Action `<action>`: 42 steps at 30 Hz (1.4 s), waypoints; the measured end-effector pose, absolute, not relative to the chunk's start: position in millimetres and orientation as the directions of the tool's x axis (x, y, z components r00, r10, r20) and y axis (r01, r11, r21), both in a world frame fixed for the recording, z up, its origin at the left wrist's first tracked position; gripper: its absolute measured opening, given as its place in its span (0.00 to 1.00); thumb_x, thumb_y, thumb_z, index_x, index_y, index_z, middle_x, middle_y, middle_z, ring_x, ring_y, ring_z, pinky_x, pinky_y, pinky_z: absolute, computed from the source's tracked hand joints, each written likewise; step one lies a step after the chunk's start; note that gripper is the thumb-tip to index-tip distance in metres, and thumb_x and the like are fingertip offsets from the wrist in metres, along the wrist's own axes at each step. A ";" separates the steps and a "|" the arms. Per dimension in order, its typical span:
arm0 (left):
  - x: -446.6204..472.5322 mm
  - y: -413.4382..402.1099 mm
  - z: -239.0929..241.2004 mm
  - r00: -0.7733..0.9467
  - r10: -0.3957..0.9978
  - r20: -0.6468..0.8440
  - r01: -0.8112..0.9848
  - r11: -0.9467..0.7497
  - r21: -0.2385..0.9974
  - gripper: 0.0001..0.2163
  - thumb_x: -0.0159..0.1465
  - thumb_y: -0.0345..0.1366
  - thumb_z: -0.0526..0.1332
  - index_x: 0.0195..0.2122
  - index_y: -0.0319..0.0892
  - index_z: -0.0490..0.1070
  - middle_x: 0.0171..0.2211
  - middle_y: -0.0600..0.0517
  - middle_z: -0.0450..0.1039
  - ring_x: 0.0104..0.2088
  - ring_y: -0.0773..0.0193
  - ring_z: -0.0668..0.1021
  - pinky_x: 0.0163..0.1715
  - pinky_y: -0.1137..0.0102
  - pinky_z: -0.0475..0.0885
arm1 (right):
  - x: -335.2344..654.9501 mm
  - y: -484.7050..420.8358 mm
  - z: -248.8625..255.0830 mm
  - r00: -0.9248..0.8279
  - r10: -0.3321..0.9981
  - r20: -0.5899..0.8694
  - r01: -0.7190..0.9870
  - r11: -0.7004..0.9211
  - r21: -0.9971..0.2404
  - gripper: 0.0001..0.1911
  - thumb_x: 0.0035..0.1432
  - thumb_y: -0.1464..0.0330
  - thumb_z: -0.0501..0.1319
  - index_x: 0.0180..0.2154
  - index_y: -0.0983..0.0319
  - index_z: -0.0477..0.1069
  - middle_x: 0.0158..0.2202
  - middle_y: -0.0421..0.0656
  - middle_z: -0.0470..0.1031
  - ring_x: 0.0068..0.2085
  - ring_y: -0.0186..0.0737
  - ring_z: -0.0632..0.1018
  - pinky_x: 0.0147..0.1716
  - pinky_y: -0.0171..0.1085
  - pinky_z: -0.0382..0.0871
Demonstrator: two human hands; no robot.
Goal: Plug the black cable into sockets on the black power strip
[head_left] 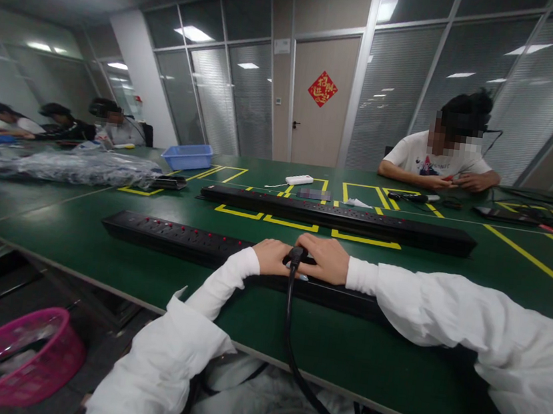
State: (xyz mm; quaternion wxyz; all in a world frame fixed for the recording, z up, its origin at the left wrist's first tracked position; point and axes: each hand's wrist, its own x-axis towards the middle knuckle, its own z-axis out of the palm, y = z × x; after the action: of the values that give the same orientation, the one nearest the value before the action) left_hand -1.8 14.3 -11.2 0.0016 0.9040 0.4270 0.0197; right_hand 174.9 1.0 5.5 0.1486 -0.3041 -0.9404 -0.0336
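A long black power strip (177,234) with a row of sockets and small red switches lies across the green table in front of me. Over its middle, both hands meet at a black plug (297,255) on a thick black cord (290,333). My right hand (326,259) curls its fingers around the plug from the right. From the left, my left hand (270,256) closes against the same plug, its palm over the strip. The fingers partly hide the plug's contact with the strip. The cord hangs over the table edge towards my lap.
A second black power strip (345,219) lies farther back. Behind it are a white device (298,179) and a blue bin (186,156). Clear plastic wrapping (84,167) covers the left side. A pink basket (45,363) stands below the edge. A person (444,154) sits opposite; others sit far left.
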 end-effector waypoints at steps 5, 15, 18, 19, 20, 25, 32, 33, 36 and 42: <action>-1.1 13.2 -10.5 0.625 0.780 0.028 0.780 -0.626 0.015 0.21 0.49 0.57 0.53 0.32 0.43 0.67 0.30 0.49 0.72 0.33 0.52 0.74 0.29 0.68 0.66 | 174.8 -1.0 7.6 -0.768 0.567 0.298 0.583 0.811 -0.042 0.18 0.55 0.56 0.48 0.37 0.63 0.60 0.36 0.46 0.67 0.33 0.38 0.69 0.28 0.32 0.54; -1.7 13.3 -9.9 0.627 0.778 0.022 0.778 -0.628 0.023 0.21 0.49 0.56 0.54 0.33 0.43 0.67 0.31 0.48 0.72 0.34 0.52 0.74 0.29 0.68 0.66 | 174.9 -2.7 9.5 -0.769 0.563 0.303 0.576 0.816 -0.054 0.18 0.54 0.55 0.48 0.37 0.63 0.59 0.36 0.46 0.67 0.32 0.37 0.69 0.27 0.32 0.54; -1.7 13.2 -9.8 0.625 0.780 0.026 0.779 -0.626 0.025 0.21 0.49 0.55 0.54 0.34 0.43 0.67 0.31 0.49 0.72 0.34 0.52 0.74 0.29 0.68 0.65 | 174.9 -3.5 10.1 -0.766 0.565 0.306 0.575 0.816 -0.068 0.18 0.54 0.55 0.47 0.37 0.63 0.59 0.36 0.46 0.67 0.32 0.37 0.69 0.27 0.32 0.54; -1.7 13.3 -9.9 0.626 0.780 0.025 0.779 -0.626 0.021 0.21 0.49 0.55 0.54 0.33 0.43 0.67 0.31 0.49 0.72 0.34 0.52 0.74 0.29 0.68 0.65 | 174.8 -3.8 10.1 -0.763 0.568 0.309 0.575 0.814 -0.075 0.18 0.54 0.55 0.48 0.37 0.63 0.59 0.36 0.46 0.67 0.32 0.37 0.69 0.27 0.32 0.54; -1.7 13.4 -10.0 0.626 0.780 0.022 0.779 -0.626 0.016 0.20 0.49 0.55 0.54 0.33 0.43 0.67 0.30 0.49 0.72 0.33 0.52 0.74 0.29 0.68 0.65 | 174.8 -4.0 10.2 -0.760 0.570 0.314 0.576 0.813 -0.082 0.19 0.54 0.55 0.48 0.38 0.63 0.59 0.36 0.46 0.67 0.32 0.37 0.69 0.27 0.32 0.54; -1.8 14.2 -11.2 0.627 0.779 0.004 0.779 -0.627 0.003 0.19 0.50 0.54 0.54 0.30 0.43 0.67 0.30 0.49 0.72 0.33 0.54 0.74 0.29 0.69 0.65 | 175.2 -4.4 9.9 -0.754 0.559 0.344 0.561 0.821 -0.103 0.19 0.53 0.56 0.50 0.39 0.64 0.58 0.37 0.46 0.68 0.32 0.37 0.70 0.27 0.32 0.55; -1.7 14.2 -11.0 0.628 0.778 -0.002 0.778 -0.628 0.000 0.19 0.50 0.54 0.54 0.31 0.43 0.67 0.31 0.48 0.72 0.34 0.52 0.74 0.30 0.68 0.66 | 176.0 -5.0 10.5 -0.757 0.547 0.358 0.543 0.831 -0.122 0.18 0.53 0.56 0.50 0.40 0.63 0.58 0.37 0.46 0.68 0.32 0.38 0.70 0.27 0.32 0.55; -1.7 14.2 -10.9 0.627 0.779 -0.004 0.779 -0.627 0.005 0.19 0.50 0.54 0.54 0.31 0.43 0.67 0.31 0.49 0.72 0.34 0.52 0.74 0.30 0.68 0.66 | 175.9 -4.9 10.4 -0.756 0.547 0.360 0.542 0.831 -0.126 0.18 0.53 0.56 0.50 0.40 0.63 0.58 0.37 0.46 0.68 0.32 0.37 0.70 0.27 0.32 0.55; -1.6 13.8 -10.4 0.624 0.782 -0.008 0.782 -0.623 0.018 0.18 0.50 0.53 0.55 0.31 0.43 0.67 0.31 0.49 0.72 0.35 0.52 0.74 0.31 0.68 0.66 | 175.7 -4.8 10.1 -0.753 0.543 0.371 0.538 0.833 -0.127 0.18 0.52 0.57 0.51 0.40 0.63 0.58 0.37 0.46 0.67 0.32 0.37 0.70 0.27 0.32 0.56; -1.7 12.4 -9.7 0.622 0.783 -0.018 0.783 -0.621 0.033 0.18 0.50 0.52 0.55 0.33 0.43 0.66 0.33 0.49 0.72 0.36 0.52 0.74 0.32 0.68 0.66 | 176.1 -4.9 9.7 -0.757 0.529 0.385 0.525 0.842 -0.125 0.18 0.52 0.57 0.52 0.40 0.63 0.58 0.37 0.45 0.67 0.33 0.37 0.70 0.28 0.32 0.57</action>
State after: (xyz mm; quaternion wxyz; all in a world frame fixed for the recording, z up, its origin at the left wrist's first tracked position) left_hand -1.7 12.4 -9.7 0.0187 0.9004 0.4347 -0.0009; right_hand 176.1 -4.9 9.7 0.2067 -0.2810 -0.9372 0.0045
